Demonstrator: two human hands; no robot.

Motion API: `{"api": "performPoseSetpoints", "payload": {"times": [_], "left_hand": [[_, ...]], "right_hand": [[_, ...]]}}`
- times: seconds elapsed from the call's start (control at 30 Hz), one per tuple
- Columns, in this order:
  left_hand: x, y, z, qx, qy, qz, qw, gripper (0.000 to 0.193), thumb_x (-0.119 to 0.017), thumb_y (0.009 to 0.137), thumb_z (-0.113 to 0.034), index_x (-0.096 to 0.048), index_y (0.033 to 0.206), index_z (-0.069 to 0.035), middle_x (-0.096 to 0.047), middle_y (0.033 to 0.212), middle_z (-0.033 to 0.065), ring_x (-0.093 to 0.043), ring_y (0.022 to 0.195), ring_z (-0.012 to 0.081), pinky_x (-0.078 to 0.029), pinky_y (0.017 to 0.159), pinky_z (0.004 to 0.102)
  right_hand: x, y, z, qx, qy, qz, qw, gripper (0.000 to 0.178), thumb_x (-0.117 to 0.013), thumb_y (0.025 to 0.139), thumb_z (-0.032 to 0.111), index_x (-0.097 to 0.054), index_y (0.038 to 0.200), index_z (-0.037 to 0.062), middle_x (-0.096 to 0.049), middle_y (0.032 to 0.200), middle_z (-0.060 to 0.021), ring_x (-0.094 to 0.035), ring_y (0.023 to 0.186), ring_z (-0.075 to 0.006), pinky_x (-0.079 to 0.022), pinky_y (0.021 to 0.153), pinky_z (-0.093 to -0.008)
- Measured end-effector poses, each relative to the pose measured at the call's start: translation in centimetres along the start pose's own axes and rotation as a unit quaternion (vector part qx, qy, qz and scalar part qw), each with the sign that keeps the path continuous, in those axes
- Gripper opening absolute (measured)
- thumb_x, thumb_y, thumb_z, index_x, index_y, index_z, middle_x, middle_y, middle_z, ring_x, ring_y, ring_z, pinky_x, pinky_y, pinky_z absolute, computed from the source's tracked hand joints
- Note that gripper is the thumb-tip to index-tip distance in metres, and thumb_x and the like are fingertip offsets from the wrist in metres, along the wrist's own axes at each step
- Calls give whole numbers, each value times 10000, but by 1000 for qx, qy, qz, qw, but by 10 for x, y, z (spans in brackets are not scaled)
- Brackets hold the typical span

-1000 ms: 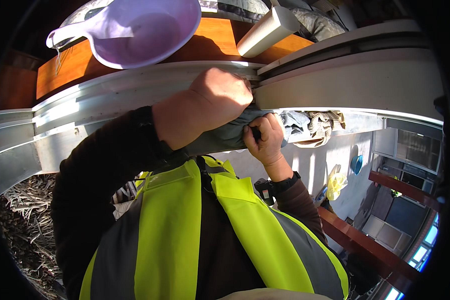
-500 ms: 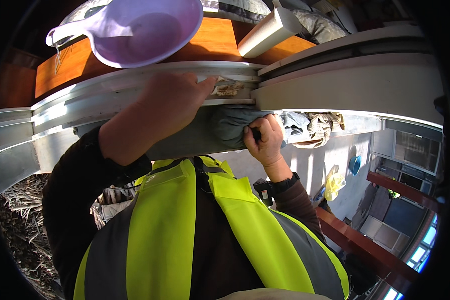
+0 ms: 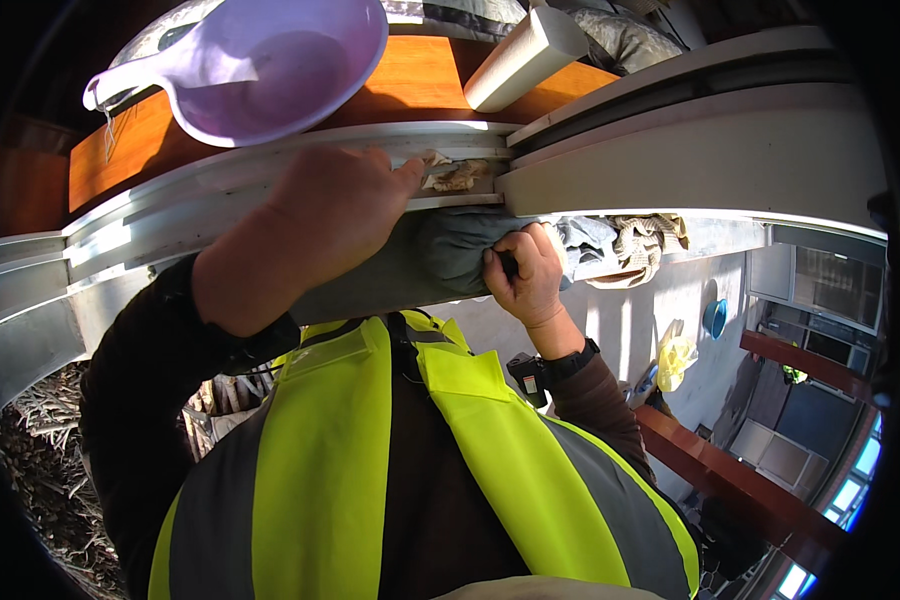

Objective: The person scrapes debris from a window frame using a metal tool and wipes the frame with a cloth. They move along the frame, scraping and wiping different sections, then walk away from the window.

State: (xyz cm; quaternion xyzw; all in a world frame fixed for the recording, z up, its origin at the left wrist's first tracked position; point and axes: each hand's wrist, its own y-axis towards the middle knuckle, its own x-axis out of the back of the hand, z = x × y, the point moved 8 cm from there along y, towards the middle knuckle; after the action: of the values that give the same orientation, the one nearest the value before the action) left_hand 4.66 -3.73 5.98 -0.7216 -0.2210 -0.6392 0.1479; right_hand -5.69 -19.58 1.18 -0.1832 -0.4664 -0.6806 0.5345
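My left hand [image 3: 335, 205] reaches over the pale metal window track [image 3: 260, 170] with its fingers closed around a slim grey tool that is mostly hidden. The tool's far end meets a crumpled, brown-stained rag [image 3: 460, 177] lying in the track's groove. Beside the sill, my right hand [image 3: 532, 275] is curled into a fist against a bunched blue-grey cloth [image 3: 455, 250]. A dark spot shows inside that fist, and I cannot tell whether it is shadow or an object. More cloths, including a beige striped one [image 3: 642, 245], lie along the sill to the right.
A purple ladle-shaped basin [image 3: 275, 75] and a white box-like container [image 3: 525, 62] stand on the orange-brown wooden surface [image 3: 420, 75] beyond the track. The sliding window frame [image 3: 690, 150] blocks the right. Below are a blue basin [image 3: 715, 318], a yellow bag [image 3: 676, 357] and piled sticks [image 3: 45, 460].
The view has shifted slightly. My left hand and the rag stay at nearly the same spot in the track, and my right fist remains against the blue-grey cloth.
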Motion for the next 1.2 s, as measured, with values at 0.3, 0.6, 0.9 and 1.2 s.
{"api": "performPoseSetpoints", "payload": {"times": [0.3,0.6,0.9,1.2], "left_hand": [[-8,16,-15,-33,21,-92,995,344,-553,745,-99,-595,1084,-61,-563,673,73,-600,577,239,-477,476,354],[-17,28,-32,-75,62,-181,979,369,-563,755,-127,-618,1113,-61,-566,690,60,-568,518,214,-455,440,339],[-23,59,-36,-94,30,-7,995,214,-496,873,-169,-638,945,-27,-644,670,103,-649,605,260,-485,475,371],[-10,11,-16,-73,80,-5,994,273,-512,844,-132,-639,1078,-70,-639,723,116,-635,620,243,-487,515,357]], "right_hand": [[-1,0,1,-8,-2,1,1000,155,-684,664,65,-549,736,85,-459,694,-67,-463,610,-253,-398,536,-328],[-1,1,1,-8,-10,-3,1000,148,-679,667,66,-549,734,91,-462,686,-68,-468,607,-252,-400,526,-326],[-3,0,4,-1,-16,13,1000,137,-641,721,25,-522,778,61,-479,725,-108,-495,608,-282,-408,543,-331],[-3,-4,0,4,-10,9,1000,140,-654,715,36,-528,767,72,-467,713,-89,-475,619,-268,-403,555,-327]]}}
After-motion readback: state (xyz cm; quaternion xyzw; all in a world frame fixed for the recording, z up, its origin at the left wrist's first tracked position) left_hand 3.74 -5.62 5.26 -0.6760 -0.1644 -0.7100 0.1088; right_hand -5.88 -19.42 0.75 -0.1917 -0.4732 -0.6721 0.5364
